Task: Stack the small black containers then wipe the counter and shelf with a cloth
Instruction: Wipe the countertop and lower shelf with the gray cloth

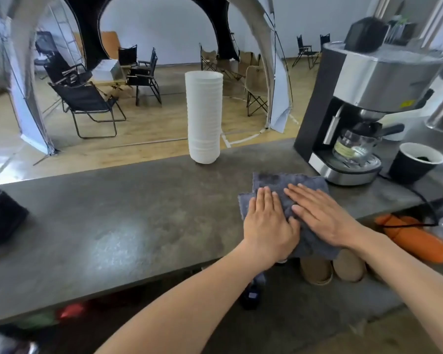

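A grey cloth lies flat on the dark stone counter, right of centre, its near end hanging over the front edge. My left hand and my right hand both press down on it, palms flat, fingers straight and close together, side by side. A black container sits at the counter's far left edge, partly cut off by the frame. The shelf below the counter shows in shadow under my forearms.
A tall stack of white cups stands at the counter's back edge. A coffee machine and a black paper cup stand at the right. An orange object and a black cable lie at the lower right. Brown cups sit on the shelf.
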